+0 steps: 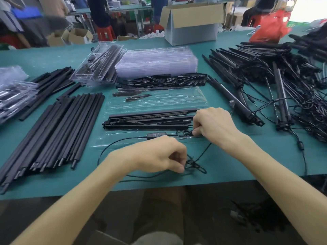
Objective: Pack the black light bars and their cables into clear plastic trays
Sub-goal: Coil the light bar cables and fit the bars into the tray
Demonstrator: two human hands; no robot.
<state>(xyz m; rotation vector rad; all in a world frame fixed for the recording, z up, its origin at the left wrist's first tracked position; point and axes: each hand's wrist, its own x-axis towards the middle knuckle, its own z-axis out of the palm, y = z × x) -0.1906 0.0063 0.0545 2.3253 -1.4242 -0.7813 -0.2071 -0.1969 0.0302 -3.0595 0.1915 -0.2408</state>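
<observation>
Black light bars [150,119] at centre frame, laid side by side lengthwise in the near half of a clear tray [155,101], right ends hidden under the right hand [212,124]. Thin black cable [193,164] trailing out over the tray's near edge, with a small button controller [156,134] on the tray's near strip, just above the left hand [159,156]. Right hand curled, fingertips pinching a small loop of the cable at the tray's near right corner. Left hand at lower centre, below the tray, thumb and forefinger pinched on a tangled knot of the same cable on the green surface [53,57].

Two short black pieces in the tray's far half. Beyond the tray, a loose pile of short black parts [162,80], then a stack of empty trays [157,62]; left of that stack, filled trays [99,62]. Long black rods [53,131] fanned out at left. Heap of bars and tangled wires [274,76] at right. Open cardboard box [191,23] at upper centre.
</observation>
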